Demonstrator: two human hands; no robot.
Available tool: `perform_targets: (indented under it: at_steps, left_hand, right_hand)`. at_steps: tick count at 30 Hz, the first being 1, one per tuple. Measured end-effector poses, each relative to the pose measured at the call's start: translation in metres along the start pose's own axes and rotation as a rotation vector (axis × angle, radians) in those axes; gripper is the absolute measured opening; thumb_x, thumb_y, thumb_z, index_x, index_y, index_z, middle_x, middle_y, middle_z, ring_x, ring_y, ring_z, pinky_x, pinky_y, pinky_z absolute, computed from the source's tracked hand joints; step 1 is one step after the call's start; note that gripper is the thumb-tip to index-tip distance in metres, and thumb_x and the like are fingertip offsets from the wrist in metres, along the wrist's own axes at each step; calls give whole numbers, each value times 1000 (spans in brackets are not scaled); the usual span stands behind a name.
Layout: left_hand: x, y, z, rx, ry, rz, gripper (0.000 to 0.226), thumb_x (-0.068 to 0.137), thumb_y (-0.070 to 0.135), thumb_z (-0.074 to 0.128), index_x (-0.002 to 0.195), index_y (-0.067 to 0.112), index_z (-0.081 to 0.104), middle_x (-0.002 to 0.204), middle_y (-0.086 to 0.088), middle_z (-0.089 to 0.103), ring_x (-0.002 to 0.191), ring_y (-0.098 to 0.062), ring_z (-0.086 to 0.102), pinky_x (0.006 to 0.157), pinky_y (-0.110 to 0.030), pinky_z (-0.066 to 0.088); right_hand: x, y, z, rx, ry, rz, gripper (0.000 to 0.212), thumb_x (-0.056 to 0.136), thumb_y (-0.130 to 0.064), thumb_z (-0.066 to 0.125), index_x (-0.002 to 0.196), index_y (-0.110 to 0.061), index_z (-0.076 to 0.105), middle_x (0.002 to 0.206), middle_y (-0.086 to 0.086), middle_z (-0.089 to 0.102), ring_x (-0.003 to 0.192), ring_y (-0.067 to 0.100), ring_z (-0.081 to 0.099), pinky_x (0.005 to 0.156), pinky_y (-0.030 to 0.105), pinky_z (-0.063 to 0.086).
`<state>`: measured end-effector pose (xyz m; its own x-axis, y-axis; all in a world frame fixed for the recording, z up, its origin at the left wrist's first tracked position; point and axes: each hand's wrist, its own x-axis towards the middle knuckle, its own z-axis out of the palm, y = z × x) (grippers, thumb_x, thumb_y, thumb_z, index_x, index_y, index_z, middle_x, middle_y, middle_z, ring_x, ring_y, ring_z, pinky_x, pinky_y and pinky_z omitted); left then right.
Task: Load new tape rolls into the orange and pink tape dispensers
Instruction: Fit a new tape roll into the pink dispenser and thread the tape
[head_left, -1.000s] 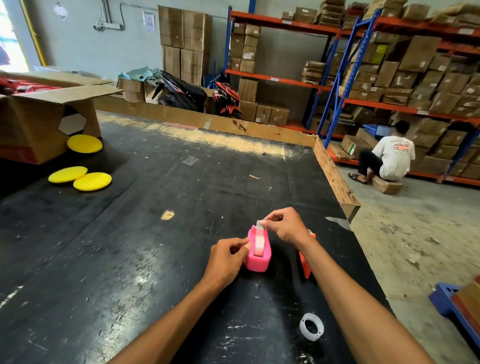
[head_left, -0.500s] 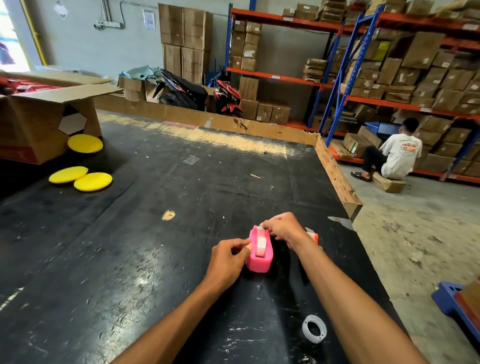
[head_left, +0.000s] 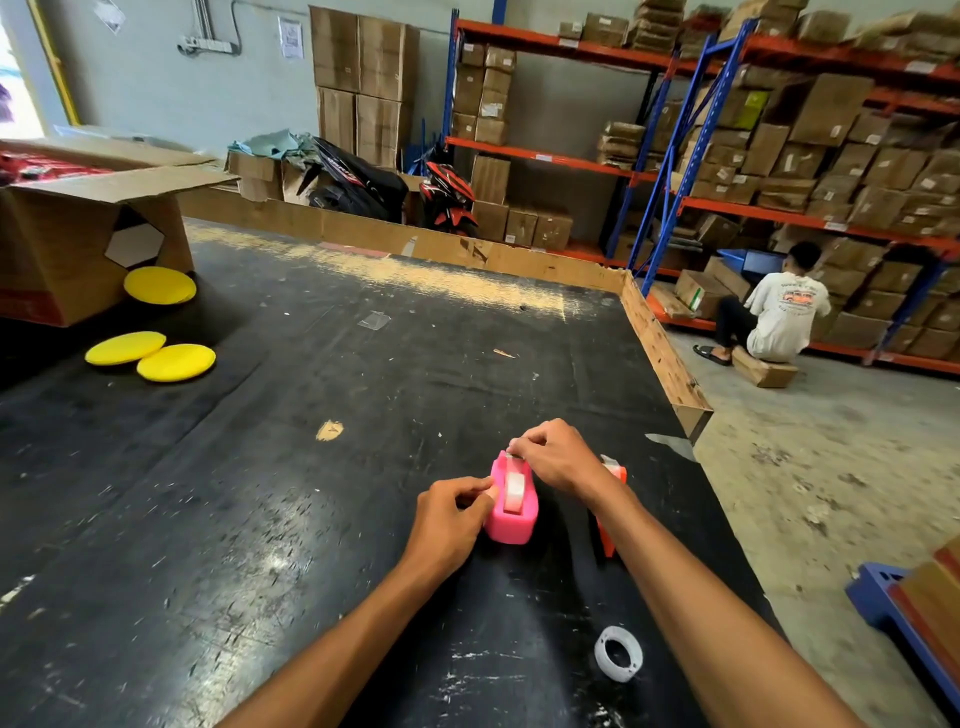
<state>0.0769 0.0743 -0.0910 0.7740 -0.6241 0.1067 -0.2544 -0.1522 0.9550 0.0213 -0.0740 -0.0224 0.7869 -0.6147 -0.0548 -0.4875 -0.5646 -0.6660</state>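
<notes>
Pink plastic sits where it did half a second ago: the pink dispenser (head_left: 511, 512) has not shifted on the bench (head_left: 218, 519), and my hands keep their places. My left hand (head_left: 448, 512) presses its fingers closed against the dispenser's nine o'clock side, steadying it. My right hand (head_left: 556, 457) pinches the tape end at its twelve o'clock tip. A tape roll (head_left: 514, 491) rests in the slot. At three o'clock the orange dispenser (head_left: 612, 499) stands mostly hidden behind my right wrist. An empty tape core (head_left: 618, 653) lies at five o'clock. Bare bench spreads toward nine o'clock; the bench edge runs close at three o'clock.
</notes>
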Motion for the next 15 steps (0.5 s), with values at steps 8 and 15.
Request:
perform_targets:
  at_steps: [8, 15]
  left_hand:
    - [0, 2, -1, 21, -1, 7, 28, 87, 21, 63, 114, 14, 71, 108, 0, 75, 97, -5, 68, 76, -6, 47]
    - [-5, 10, 3, 43, -28, 50, 25, 86, 20, 65, 109, 13, 73, 102, 0, 77, 90, -5, 68, 69, -2, 47]
  right_hand:
    - [-26, 12, 9, 394, 161, 220, 47, 92, -30, 51, 99, 16, 61, 78, 27, 67, 69, 24, 59, 76, 44, 55]
    - [-41, 23, 12, 371, 115, 225, 54, 70, -36, 52, 94, 11, 63, 100, 31, 68, 85, 39, 71, 75, 55, 55]
